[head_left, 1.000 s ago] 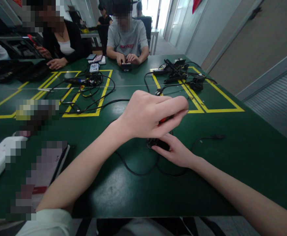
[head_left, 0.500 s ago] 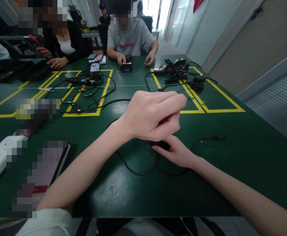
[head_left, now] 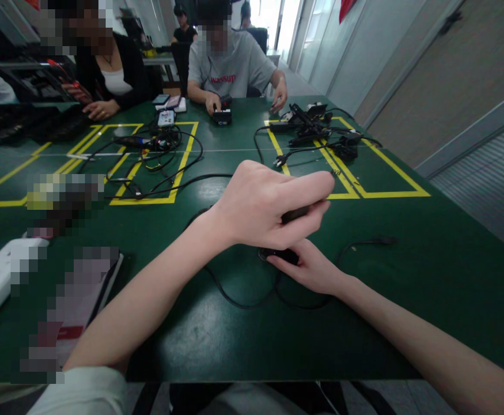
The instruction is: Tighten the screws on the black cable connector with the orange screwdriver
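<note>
My left hand (head_left: 273,204) is closed, back of the hand up, above the middle of the table. Between its fingers shows a sliver of a dark handle-like thing (head_left: 295,214); the rest of it is hidden. Just below and behind it, my right hand (head_left: 314,268) grips a black, smooth-edged object (head_left: 281,254) against the tabletop, thumb along the near side. My left hand covers much of that object, so its kind does not show. A thin black cable (head_left: 243,305) loops on the table close to both hands.
A white power strip (head_left: 1,276) and a phone-like slab (head_left: 83,305) lie at left. Beyond, yellow tape (head_left: 182,164) frames tangled black cables (head_left: 165,138) and a pile of black adapters (head_left: 312,127). Across the table (head_left: 407,305), a person's hand touches a small black box (head_left: 223,116).
My left hand's fingers have stretched a little rightward; the held thing shows dark where red showed before. My right hand stays put. The person opposite has moved one hand to the right.
</note>
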Tool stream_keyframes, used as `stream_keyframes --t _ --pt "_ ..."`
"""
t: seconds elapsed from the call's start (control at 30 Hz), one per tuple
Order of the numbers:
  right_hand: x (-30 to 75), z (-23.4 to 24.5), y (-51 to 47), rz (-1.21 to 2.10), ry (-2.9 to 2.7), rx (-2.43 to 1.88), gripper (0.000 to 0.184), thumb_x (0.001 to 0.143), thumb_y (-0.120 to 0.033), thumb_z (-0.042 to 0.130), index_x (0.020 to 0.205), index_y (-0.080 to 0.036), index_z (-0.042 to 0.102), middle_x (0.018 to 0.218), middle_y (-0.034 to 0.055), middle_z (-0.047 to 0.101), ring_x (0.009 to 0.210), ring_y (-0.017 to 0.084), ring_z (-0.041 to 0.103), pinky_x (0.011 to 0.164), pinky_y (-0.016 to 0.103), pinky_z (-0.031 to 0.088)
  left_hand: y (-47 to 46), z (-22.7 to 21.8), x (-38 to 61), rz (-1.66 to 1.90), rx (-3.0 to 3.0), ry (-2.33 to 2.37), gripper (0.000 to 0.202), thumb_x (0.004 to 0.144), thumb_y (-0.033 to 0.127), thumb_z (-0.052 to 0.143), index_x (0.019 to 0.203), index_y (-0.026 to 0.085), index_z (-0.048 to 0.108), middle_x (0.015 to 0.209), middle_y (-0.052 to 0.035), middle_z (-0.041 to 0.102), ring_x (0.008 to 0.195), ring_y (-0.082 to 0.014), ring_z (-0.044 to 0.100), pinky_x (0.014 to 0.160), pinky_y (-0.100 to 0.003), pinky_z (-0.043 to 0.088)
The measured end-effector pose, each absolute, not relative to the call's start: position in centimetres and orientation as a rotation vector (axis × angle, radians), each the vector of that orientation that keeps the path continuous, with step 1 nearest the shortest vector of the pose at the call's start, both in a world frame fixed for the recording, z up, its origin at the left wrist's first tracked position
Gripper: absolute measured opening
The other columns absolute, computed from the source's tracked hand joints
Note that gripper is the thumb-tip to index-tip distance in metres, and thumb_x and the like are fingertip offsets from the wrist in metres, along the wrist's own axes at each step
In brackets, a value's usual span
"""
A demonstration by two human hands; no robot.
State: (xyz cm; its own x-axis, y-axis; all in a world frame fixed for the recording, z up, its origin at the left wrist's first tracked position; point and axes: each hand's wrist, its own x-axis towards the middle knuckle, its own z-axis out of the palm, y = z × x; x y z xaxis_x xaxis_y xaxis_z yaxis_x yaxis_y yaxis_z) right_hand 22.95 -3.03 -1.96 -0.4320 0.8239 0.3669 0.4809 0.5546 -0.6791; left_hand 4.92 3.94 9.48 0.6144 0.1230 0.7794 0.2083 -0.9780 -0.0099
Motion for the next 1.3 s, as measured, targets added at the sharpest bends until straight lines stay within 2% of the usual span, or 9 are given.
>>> stream_keyframes --t 0.13,0.3,0.53,0.7,0.87,1.0,1.13,1.3 --pt "22.89 -1.87 -3.07 0.646 -2.090 -1.044 0.013 0.100 -0.033 0.064 0.104 -0.023 0.071 0.106 0.0088 0.080 0.100 0.029 0.075 0.091 0.047 0.064 3.88 9.88 4.78 -1.313 -2.777 -0.245 0.020 0.092 0.025 0.044 0.079 0.022 0.058 0.061 0.0021 0.061 0.056 -0.0129 0.061 0.050 -0.028 0.035" --pt "22.82 -1.82 -3.06 0.642 -2.085 -1.041 0.014 0.100 -0.032 0.064 0.107 -0.022 0.071 0.108 0.0093 0.080 0.100 0.029 0.074 0.090 0.047 0.064 3.69 10.41 4.79 -1.319 -2.771 -0.241 0.023 0.088 0.016 0.040 0.077 0.021 0.059 0.081 -0.0047 0.069 0.068 -0.0158 0.065 0.058 -0.030 0.045" --pt "22.86 -1.89 -3.19 0.629 -2.080 -1.055 0.016 0.099 -0.031 0.066 0.112 -0.023 0.071 0.110 0.0086 0.079 0.101 0.028 0.075 0.091 0.044 0.064 3.59 9.94 5.14 -1.284 -2.842 -0.238 0.030 0.093 0.013 0.038 0.096 0.018 0.068 0.083 -0.0033 0.073 0.071 -0.0130 0.068 0.056 -0.026 0.043" --pt "22.97 -2.04 -3.07 0.616 -2.097 -1.048 0.018 0.098 -0.028 0.066 0.114 -0.021 0.071 0.113 0.0101 0.080 0.104 0.029 0.075 0.092 0.045 0.063 3.47 9.74 5.19 -1.315 -2.838 -0.268 0.033 0.096 0.013 0.041 0.105 0.017 0.072 0.089 -0.0030 0.079 0.079 -0.0126 0.074 0.063 -0.023 0.051" --pt "22.95 -2.05 -2.88 0.606 -2.123 -1.036 0.015 0.098 -0.028 0.066 0.109 -0.020 0.072 0.110 0.0111 0.081 0.103 0.031 0.075 0.089 0.046 0.063 3.57 9.69 5.07 -1.307 -2.819 -0.228 0.039 0.098 0.010 0.040 0.113 0.021 0.074 0.114 -0.0030 0.081 0.100 -0.0135 0.079 0.076 -0.022 0.059" --pt "22.92 -1.91 -2.88 0.603 -2.126 -1.040 0.016 0.098 -0.027 0.066 0.112 -0.020 0.071 0.112 0.0115 0.081 0.105 0.031 0.075 0.090 0.047 0.063 3.61 9.59 5.20 -1.313 -2.815 -0.185 0.041 0.102 0.009 0.038 0.111 0.023 0.075 0.131 -0.0032 0.077 0.116 -0.0139 0.076 0.079 -0.021 0.060" --pt "22.96 -1.91 -2.89 0.608 -2.135 -1.044 0.015 0.098 -0.026 0.065 0.111 -0.020 0.071 0.111 0.0116 0.081 0.104 0.031 0.075 0.091 0.048 0.063 3.51 9.60 5.39 -1.291 -2.867 -0.238 0.039 0.103 0.011 0.040 0.115 0.024 0.075 0.118 -0.0022 0.081 0.108 -0.0133 0.078 0.079 -0.021 0.059" --pt "22.93 -1.96 -2.96 0.598 -2.130 -1.035 0.017 0.099 -0.026 0.065 0.114 -0.020 0.070 0.114 0.0118 0.080 0.105 0.030 0.075 0.094 0.047 0.063 3.41 9.89 5.22 -1.322 -2.937 -0.313 0.032 0.101 0.018 0.047 0.117 0.018 0.075 0.103 -0.0046 0.083 0.092 -0.0134 0.079 0.078 -0.022 0.059"
